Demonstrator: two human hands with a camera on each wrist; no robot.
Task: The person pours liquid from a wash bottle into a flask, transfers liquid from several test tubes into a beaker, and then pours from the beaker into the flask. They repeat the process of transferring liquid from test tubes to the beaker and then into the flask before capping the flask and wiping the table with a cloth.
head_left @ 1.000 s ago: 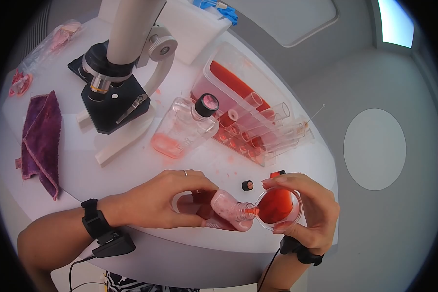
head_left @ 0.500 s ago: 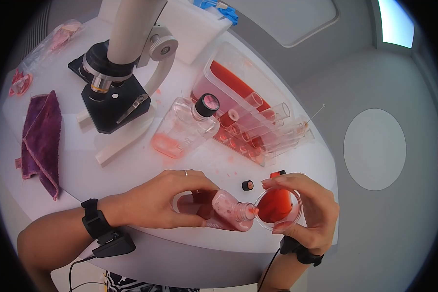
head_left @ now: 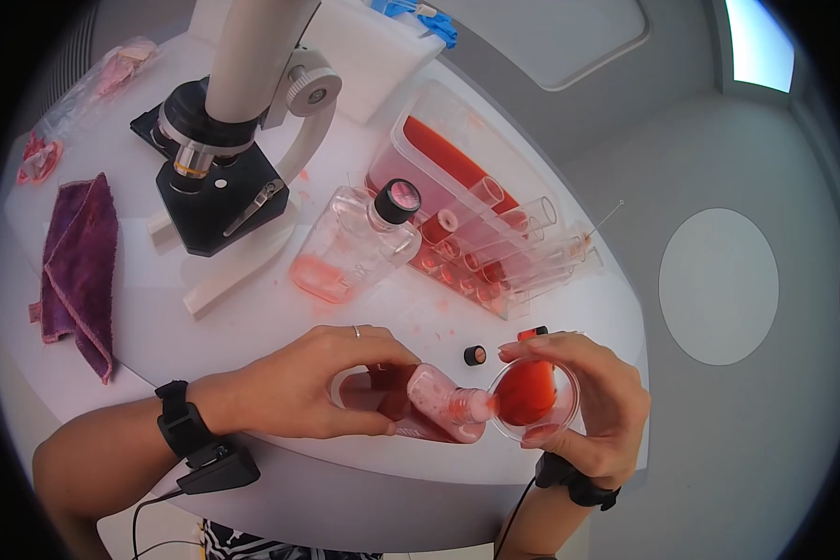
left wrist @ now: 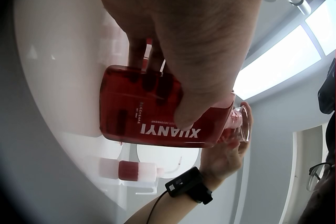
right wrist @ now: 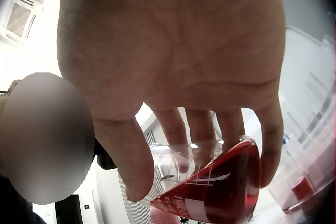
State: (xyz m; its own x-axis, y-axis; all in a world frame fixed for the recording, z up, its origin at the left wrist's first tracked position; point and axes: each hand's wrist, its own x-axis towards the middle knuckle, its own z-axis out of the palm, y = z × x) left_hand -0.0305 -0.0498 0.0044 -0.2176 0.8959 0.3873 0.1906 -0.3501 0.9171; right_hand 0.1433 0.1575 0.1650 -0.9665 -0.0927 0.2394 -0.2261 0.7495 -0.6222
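My left hand grips a clear flat bottle of red liquid, lettered XUANYI, with fingers and thumb around its sides. The bottle lies tilted, its neck towards the right. Opposite it, my right hand holds a clear beaker with white graduation marks, thumb on one side and fingers on the other. Red liquid slants across the tilted beaker. Bottle mouth and beaker rim meet in the head view, with red liquid inside the beaker and pinkish red at the neck.
A second bottle with a black cap stands beyond my hands, beside a microscope. Behind are a rack of test tubes and a plastic tub of red liquid. A small black cap and a purple cloth lie on the table.
Both hands stay nearly in place. The red liquid's outline in the beaker has shifted, and the bottle's neck looks fuller of pinkish liquid than a second ago.
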